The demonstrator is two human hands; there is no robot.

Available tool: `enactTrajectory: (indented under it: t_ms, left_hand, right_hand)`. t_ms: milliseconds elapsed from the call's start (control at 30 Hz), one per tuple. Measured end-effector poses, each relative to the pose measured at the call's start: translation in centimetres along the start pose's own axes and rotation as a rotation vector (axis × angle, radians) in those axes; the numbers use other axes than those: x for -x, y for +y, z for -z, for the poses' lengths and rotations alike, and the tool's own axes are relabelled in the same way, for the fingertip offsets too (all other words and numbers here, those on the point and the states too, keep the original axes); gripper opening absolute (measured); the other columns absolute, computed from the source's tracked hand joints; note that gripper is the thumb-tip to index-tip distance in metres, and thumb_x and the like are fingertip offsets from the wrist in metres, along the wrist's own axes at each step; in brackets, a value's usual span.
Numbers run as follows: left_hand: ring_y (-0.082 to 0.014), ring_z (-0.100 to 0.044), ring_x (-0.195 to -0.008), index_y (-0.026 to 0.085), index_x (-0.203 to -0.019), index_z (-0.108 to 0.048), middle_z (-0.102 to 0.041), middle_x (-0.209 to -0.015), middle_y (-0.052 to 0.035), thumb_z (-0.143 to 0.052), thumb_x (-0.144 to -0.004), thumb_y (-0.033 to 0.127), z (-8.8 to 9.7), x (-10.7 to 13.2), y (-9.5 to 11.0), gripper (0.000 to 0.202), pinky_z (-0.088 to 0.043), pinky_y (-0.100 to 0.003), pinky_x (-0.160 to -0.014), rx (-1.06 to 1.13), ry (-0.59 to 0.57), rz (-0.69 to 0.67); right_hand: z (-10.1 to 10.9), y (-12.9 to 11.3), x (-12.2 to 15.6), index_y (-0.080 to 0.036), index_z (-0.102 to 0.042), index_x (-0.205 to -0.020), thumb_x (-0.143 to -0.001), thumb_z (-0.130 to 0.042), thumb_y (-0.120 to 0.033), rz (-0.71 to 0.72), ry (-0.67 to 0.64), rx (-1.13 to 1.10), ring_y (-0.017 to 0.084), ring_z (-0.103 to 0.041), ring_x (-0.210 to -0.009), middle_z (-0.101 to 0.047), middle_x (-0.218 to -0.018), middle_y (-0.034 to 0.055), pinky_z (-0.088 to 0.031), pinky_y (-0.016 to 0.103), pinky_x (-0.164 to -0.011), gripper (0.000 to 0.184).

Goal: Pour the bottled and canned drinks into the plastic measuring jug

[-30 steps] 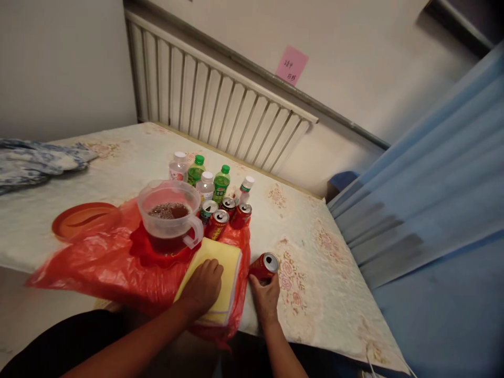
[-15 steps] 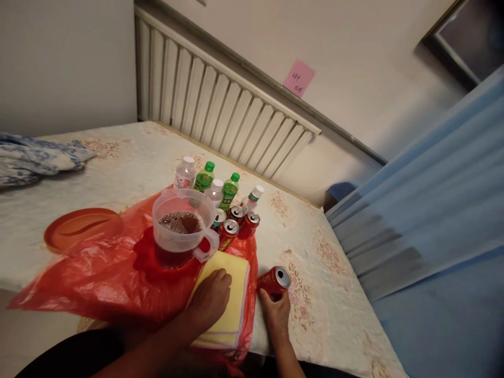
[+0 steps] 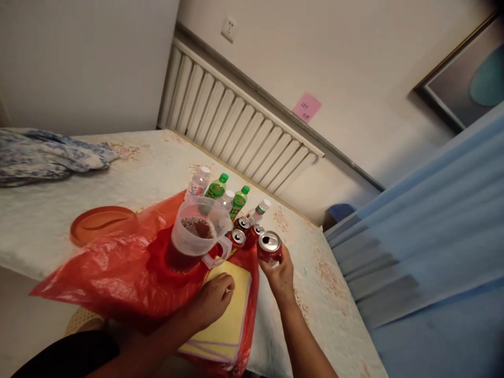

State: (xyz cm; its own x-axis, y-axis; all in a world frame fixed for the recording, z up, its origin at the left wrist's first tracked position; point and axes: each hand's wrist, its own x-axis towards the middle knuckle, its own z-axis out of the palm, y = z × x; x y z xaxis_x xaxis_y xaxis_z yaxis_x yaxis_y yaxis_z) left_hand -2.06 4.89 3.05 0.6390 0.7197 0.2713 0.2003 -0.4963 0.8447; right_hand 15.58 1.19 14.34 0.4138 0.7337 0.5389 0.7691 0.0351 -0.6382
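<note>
My right hand (image 3: 281, 273) is wrapped round an opened red drink can (image 3: 270, 249), its top tilted toward me, close to the other cans. My left hand (image 3: 216, 298) lies on a folded yellow cloth (image 3: 232, 320), its fingers curled in with nothing visible in them. Beyond it stands a clear plastic jug (image 3: 192, 244) partly filled with dark, bubbly liquid. Behind the jug's handle are several opened cans (image 3: 238, 237). Green-capped bottles (image 3: 239, 202) and white-capped bottles (image 3: 199, 181) stand behind, some partly hidden by the jug.
A red plastic bag (image 3: 114, 268) spreads under the jug and cloth. An orange-brown lid (image 3: 102, 223) lies at the left, and a blue-patterned cloth (image 3: 55, 155) sits farther back. Beyond the flowered tablecloth (image 3: 326, 294) are a radiator (image 3: 236, 121) and, at the right, a blue curtain (image 3: 433, 236).
My right hand has raised the red can from the table's right side and brought it toward the other cans. My left hand stays on the yellow cloth. The view has shifted slightly.
</note>
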Motion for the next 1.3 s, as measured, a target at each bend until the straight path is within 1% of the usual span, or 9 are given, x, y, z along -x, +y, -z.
enactTrajectory:
  t_ms: [167, 333, 467, 633, 733, 900, 1000, 1133, 1300]
  left_hand:
    - [-0.0173, -0.053, -0.079, 0.021, -0.076, -0.047, -0.057, -0.081, -0.0014, -0.043, -0.077, 0.005, 0.3, 0.0, 0.4, 0.016, -0.038, -0.028, -0.071, 0.004, 0.002, 0.012]
    - [-0.0165, -0.052, -0.077, 0.021, -0.076, -0.047, -0.059, -0.082, -0.001, -0.043, -0.076, 0.004, 0.6, 0.1, 0.7, 0.017, -0.037, -0.028, -0.07, -0.028, -0.008, 0.047]
    - [-0.0167, -0.054, -0.08, 0.021, -0.077, -0.048, -0.061, -0.084, -0.0018, -0.043, -0.077, 0.005, 0.7, 0.0, 0.9, 0.017, -0.038, -0.028, -0.073, -0.04, -0.024, 0.074]
    - [-0.0167, -0.053, -0.079, 0.021, -0.076, -0.046, -0.062, -0.085, -0.0024, -0.044, -0.076, 0.004, 0.2, -0.2, 0.8, 0.017, -0.039, -0.028, -0.071, -0.04, -0.024, 0.079]
    - [-0.0173, -0.054, -0.08, 0.021, -0.076, -0.046, -0.063, -0.087, -0.0035, -0.043, -0.076, 0.004, 0.1, -0.2, 0.6, 0.017, -0.039, -0.029, -0.072, -0.044, -0.02, 0.08]
    - [-0.0171, -0.052, -0.078, 0.022, -0.074, -0.043, -0.062, -0.084, -0.0028, -0.043, -0.078, 0.005, -0.1, 0.0, 0.3, 0.017, -0.038, -0.03, -0.07, -0.052, -0.009, 0.058]
    - [-0.017, -0.051, -0.076, 0.022, -0.073, -0.042, -0.061, -0.083, -0.0023, -0.043, -0.078, 0.006, -0.2, 0.0, 0.2, 0.017, -0.037, -0.03, -0.069, -0.055, 0.002, 0.045]
    - [-0.0171, -0.052, -0.077, 0.022, -0.074, -0.043, -0.062, -0.083, -0.0026, -0.043, -0.076, 0.005, -0.4, 0.0, 0.0, 0.017, -0.038, -0.03, -0.069, -0.045, 0.019, 0.039]
    - [-0.0173, -0.054, -0.078, 0.021, -0.074, -0.045, -0.063, -0.085, -0.0031, -0.043, -0.077, 0.005, -0.4, 0.0, 0.0, 0.017, -0.039, -0.03, -0.07, -0.039, 0.016, 0.046]
  right_hand:
    - [-1.5, -2.5, -4.1, -0.018, -0.059, -0.126, -0.069, -0.07, -0.022, 0.278, -0.047, 0.061, 0.027, -0.06, -0.113, -0.065, -0.122, 0.0102, -0.048, 0.044, -0.101, 0.058]
    - [-2.6, -4.4, -6.8, -0.02, -0.057, -0.129, -0.068, -0.064, -0.015, 0.434, -0.173, 0.177, 0.029, -0.057, -0.117, -0.063, -0.125, 0.0108, -0.045, 0.047, -0.104, 0.062]
    - [-2.6, -6.0, -8.5, -0.018, -0.054, -0.134, -0.069, -0.06, -0.013, 0.544, -0.261, 0.255, 0.03, -0.053, -0.121, -0.059, -0.128, 0.0129, -0.043, 0.05, -0.107, 0.066]
    - [-2.1, -8.4, -10.2, -0.017, -0.051, -0.138, -0.069, -0.058, -0.009, 0.694, -0.357, 0.337, 0.03, -0.051, -0.121, -0.057, -0.131, 0.0141, -0.044, 0.049, -0.106, 0.071]
    - [-1.8, -9.8, -10.9, -0.016, -0.051, -0.139, -0.071, -0.058, -0.007, 0.779, -0.396, 0.415, 0.031, -0.049, -0.124, -0.056, -0.133, 0.0156, -0.042, 0.05, -0.108, 0.069]
    - [-1.7, -11.2, -11.7, -0.014, -0.055, -0.138, -0.078, -0.056, -0.006, 0.866, -0.417, 0.533, 0.032, -0.046, -0.126, -0.058, -0.134, 0.0167, -0.04, 0.051, -0.109, 0.06]
    - [-1.8, -11.4, -12.0, -0.014, -0.055, -0.138, -0.082, -0.056, -0.007, 0.887, -0.423, 0.579, 0.032, -0.044, -0.127, -0.058, -0.134, 0.0167, -0.04, 0.051, -0.108, 0.056]
    - [-2.0, -11.6, -12.3, -0.017, -0.055, -0.139, -0.089, -0.054, -0.011, 0.921, -0.422, 0.627, 0.032, -0.043, -0.129, -0.059, -0.133, 0.0155, -0.04, 0.05, -0.108, 0.05]
    - [-2.0, -12.1, -12.4, -0.017, -0.055, -0.139, -0.092, -0.052, -0.013, 0.969, -0.419, 0.706, 0.033, -0.041, -0.13, -0.058, -0.135, 0.0153, -0.039, 0.05, -0.108, 0.046]
